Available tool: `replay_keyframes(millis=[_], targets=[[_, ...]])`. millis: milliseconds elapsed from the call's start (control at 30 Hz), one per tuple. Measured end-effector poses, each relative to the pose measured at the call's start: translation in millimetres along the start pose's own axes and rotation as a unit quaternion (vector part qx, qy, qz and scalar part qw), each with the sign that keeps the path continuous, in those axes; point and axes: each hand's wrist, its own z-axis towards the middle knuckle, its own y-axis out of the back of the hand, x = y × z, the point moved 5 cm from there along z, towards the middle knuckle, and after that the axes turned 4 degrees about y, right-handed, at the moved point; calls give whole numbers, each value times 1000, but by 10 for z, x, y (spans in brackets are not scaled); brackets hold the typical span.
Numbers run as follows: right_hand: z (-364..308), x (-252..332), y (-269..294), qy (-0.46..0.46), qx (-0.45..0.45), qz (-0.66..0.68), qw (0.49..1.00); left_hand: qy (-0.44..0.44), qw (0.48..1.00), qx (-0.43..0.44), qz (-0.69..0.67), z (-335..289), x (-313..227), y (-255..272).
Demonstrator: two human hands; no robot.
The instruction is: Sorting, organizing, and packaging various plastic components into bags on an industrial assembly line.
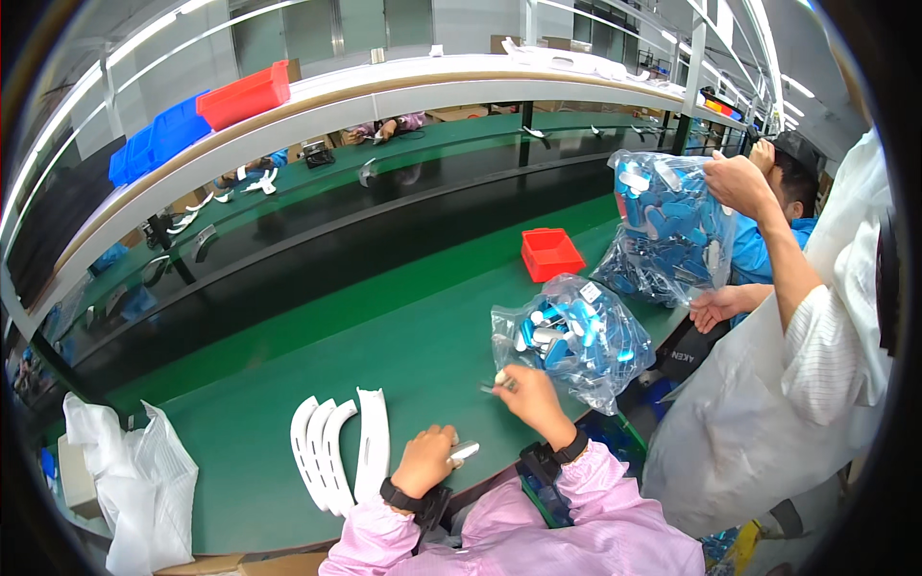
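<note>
My left hand [425, 463] rests low over the green work surface, closed on a small shiny silver-white part [465, 451]. To its right, my right hand [534, 399] pinches a small pale piece [501, 378], its exact kind too small to tell. Just beyond my right hand lies a clear plastic bag [615, 357] of blue and silver-white small parts [549, 335]. Left of my left hand, several curved white plastic strips [373, 444] lie side by side, some with slots along them.
At the right, a co-worker's hands [738, 182] hold a larger clear bag [672, 226] of blue parts. A red bin [552, 255] stands behind the nearer bag. White foam wrapping [144, 485] lies at the left. Beyond runs a dark conveyor [288, 278] under a shelf [403, 91].
</note>
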Motion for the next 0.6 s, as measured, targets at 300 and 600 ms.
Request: replay_keyframes(millis=[300,600], targets=[[128,-124,693,14,-214,-190,958,-67,983,-105,-136,586,-535,159],[-225,-111,882,0,-249,-90,964,-197,902,-356,-142,1530,-846,304]])
